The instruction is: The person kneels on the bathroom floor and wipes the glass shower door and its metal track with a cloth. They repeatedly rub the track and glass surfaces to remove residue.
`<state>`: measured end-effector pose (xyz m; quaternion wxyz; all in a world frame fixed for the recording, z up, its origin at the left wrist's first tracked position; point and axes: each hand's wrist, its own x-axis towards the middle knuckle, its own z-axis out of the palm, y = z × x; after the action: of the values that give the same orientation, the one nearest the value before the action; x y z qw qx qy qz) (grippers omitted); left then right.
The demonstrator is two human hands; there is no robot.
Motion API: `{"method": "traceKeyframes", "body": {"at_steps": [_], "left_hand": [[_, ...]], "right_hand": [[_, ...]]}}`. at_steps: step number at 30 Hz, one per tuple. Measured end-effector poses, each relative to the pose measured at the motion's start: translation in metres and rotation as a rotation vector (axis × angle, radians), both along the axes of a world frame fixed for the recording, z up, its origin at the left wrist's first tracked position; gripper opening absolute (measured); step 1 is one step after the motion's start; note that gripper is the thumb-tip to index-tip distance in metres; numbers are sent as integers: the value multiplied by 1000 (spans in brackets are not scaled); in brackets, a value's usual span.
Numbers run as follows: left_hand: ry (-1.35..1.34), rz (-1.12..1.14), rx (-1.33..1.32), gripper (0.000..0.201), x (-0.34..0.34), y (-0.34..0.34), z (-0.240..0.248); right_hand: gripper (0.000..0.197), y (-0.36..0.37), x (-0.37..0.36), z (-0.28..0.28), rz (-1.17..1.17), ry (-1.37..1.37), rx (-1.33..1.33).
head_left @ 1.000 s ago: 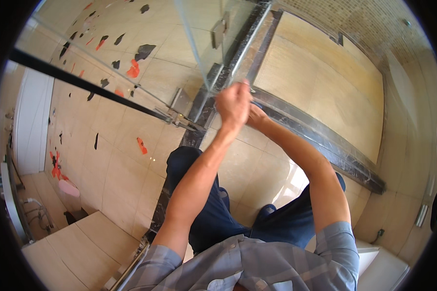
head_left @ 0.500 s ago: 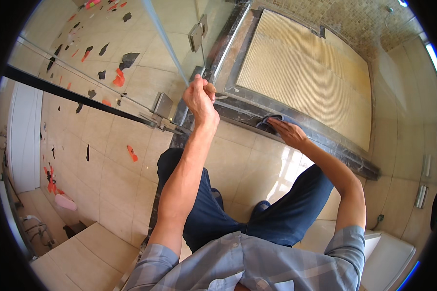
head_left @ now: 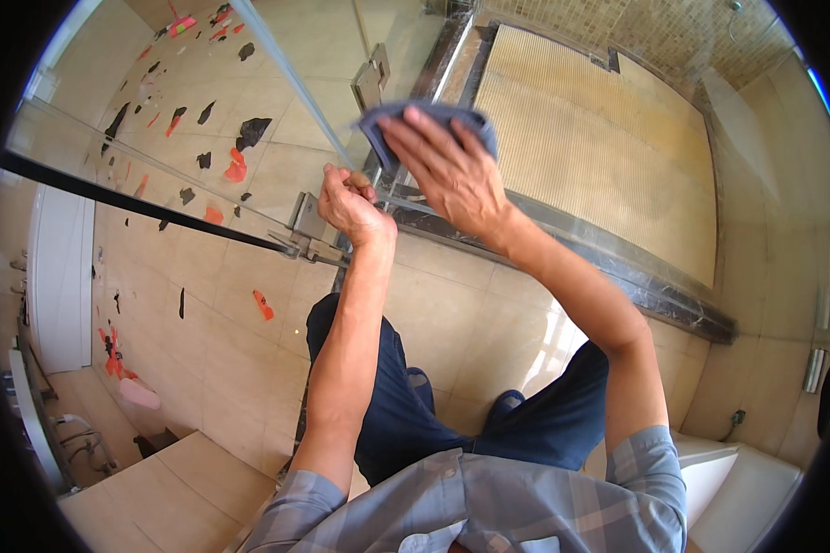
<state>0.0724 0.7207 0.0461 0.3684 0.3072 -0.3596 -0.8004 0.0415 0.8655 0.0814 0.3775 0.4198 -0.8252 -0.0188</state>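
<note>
My right hand (head_left: 461,180) presses its outstretched fingers over a folded blue-grey cloth (head_left: 375,135). The cloth is held up beside the upper glass hinge (head_left: 371,81), near the corner of the shower enclosure. Just left of it and lower, my left hand (head_left: 352,208) has its fingers curled by the edge of the glass. What lies inside those fingers, if anything, is hidden. Under the cloth and the right wrist runs the dark marble curb (head_left: 655,297), and a second metal hinge (head_left: 308,219) sits close to the left hand.
Beyond the curb lies a ribbed beige floor panel (head_left: 599,157). Black and red scraps (head_left: 253,133) are scattered over the tiles on the left, behind clear glass with a black bar (head_left: 148,202). A white box-like fixture (head_left: 756,479) stands at lower right.
My right hand has lifted the cloth off the curb and brought it up and left to the glass corner. My left hand has shifted slightly left and down.
</note>
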Motion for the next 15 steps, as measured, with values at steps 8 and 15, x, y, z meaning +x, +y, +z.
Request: {"method": "traceKeyframes", "body": {"at_steps": [8,15], "left_hand": [[-5,-24,-18,32,-4,4,-1],[-6,-73,-14,32,-4,9,-4]], "right_hand": [[60,-16,-8,-27,-40,41,236],[61,46,6,-115,8,-124,658]]}}
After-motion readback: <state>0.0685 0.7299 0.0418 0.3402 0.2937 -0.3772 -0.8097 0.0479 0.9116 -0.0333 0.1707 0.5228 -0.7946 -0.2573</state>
